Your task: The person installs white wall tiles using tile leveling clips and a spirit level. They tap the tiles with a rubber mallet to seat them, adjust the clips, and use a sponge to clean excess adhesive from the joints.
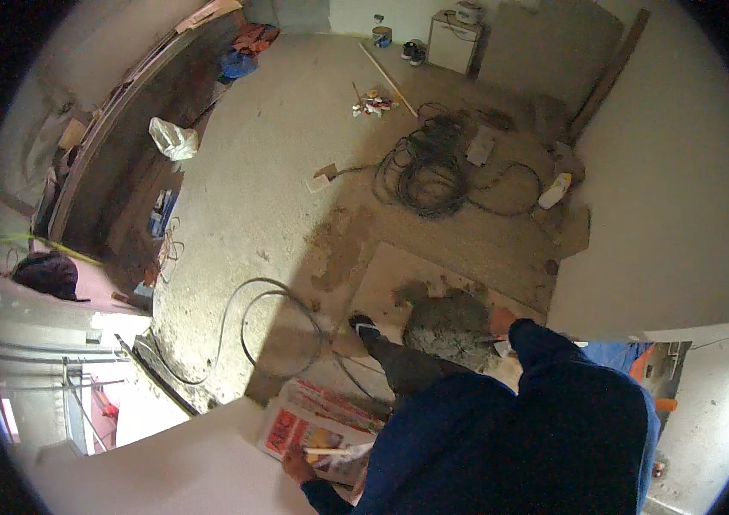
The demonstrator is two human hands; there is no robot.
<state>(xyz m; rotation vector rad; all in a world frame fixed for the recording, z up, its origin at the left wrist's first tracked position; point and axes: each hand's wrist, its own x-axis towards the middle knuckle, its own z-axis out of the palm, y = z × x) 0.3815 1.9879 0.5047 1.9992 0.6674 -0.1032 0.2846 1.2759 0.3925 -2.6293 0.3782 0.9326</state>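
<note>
My left hand [298,466] is low in the view, beside a printed red-and-white sack [283,429]. Its fingers close at the end of a pale stick-like handle [326,451], whose other end meets something whitish and crumpled. Farther out, my right hand [500,322] reaches down at the right side of a wet grey mortar heap [446,324]. Its fingers are small and blurred, so their grip does not show. The heap lies on a flat board [386,275] on the floor. My shoe [364,328] stands at the board's left edge.
A tangle of black cable [433,167] lies beyond the board, and a looped hose [244,296] to the left. A white bottle [555,190] leans by the right wall. A long pale stick [388,80], a small cabinet [453,43] and a white bag [174,140] are farther off.
</note>
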